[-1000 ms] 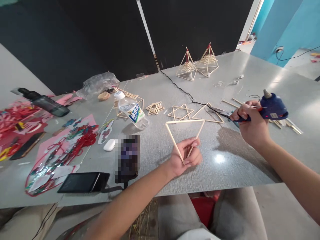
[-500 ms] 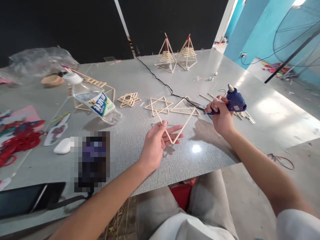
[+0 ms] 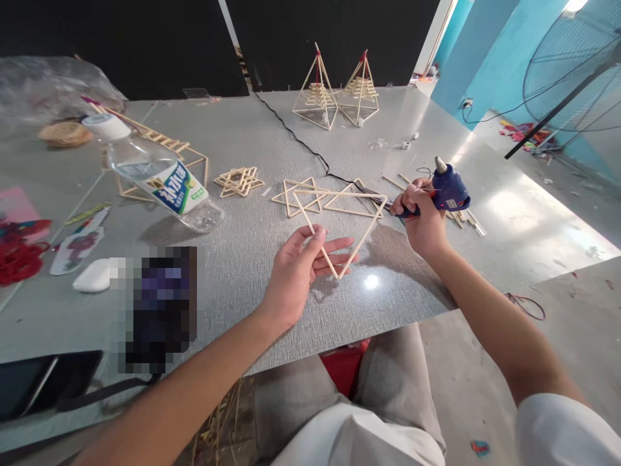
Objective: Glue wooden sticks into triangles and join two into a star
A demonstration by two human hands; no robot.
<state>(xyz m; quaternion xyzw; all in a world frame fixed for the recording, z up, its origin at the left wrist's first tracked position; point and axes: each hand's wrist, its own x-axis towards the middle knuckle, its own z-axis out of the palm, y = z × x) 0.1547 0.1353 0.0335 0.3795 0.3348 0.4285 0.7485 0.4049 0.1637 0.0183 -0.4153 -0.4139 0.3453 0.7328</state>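
A triangle of thin wooden sticks (image 3: 365,239) is pinched by my left hand (image 3: 303,262), its thumb on the left stick and the other fingers spread behind. One corner points toward me and the far side runs across the top. My right hand (image 3: 421,213) is wrapped around the handle of a blue hot glue gun (image 3: 451,189), whose nozzle points up and away. Just beyond the triangle lie a flat stick star (image 3: 299,189) and another stick triangle (image 3: 352,206). Loose sticks (image 3: 468,221) lie behind my right wrist.
Two stick pyramids (image 3: 315,97) stand at the back. A black cord (image 3: 291,133) crosses the table. On the left are a tilted plastic bottle (image 3: 160,171), a smaller layered star (image 3: 239,182), a white rounded object (image 3: 93,276) and red cord (image 3: 22,255). The table's front edge runs above my lap.
The triangle in my left hand has tipped so its far side now shows clearly. My right hand still holds the glue gun up. The view has shifted slightly.
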